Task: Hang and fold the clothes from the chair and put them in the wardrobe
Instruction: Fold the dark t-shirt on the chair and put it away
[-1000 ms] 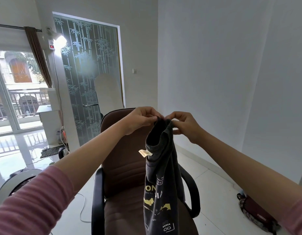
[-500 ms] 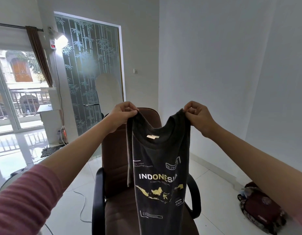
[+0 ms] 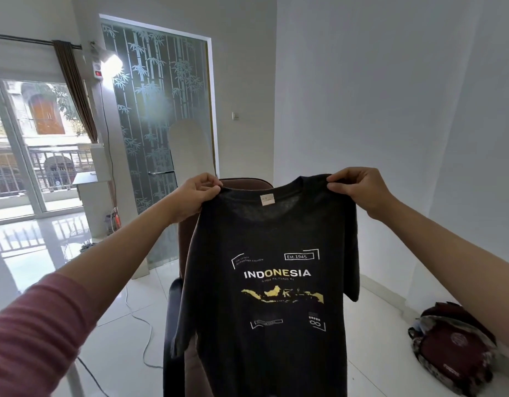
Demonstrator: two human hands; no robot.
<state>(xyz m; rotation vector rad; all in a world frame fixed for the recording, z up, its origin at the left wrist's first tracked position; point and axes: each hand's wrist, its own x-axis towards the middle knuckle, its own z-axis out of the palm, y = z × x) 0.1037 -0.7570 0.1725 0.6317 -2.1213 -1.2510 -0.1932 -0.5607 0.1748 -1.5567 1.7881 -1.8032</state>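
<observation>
Black T-shirt (image 3: 264, 282), white-and-yellow print; brown chair (image 3: 242, 183)

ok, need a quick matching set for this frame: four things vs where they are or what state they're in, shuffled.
Things:
1. T-shirt
2. chair
3. bag
4. left hand

Places or states:
A. on the floor, lower right
B. grips a shirt shoulder
C. held up, spread, print facing the camera
D. behind the shirt, mostly hidden

Pairs: 1-C, 2-D, 3-A, 4-B

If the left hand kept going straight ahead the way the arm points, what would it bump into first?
Probably the top of the brown chair back, which shows just beyond the left hand gripping the T-shirt shoulder. Depth is unclear; if it cleared the chair, the frosted bamboo-pattern glass door lies behind.
</observation>
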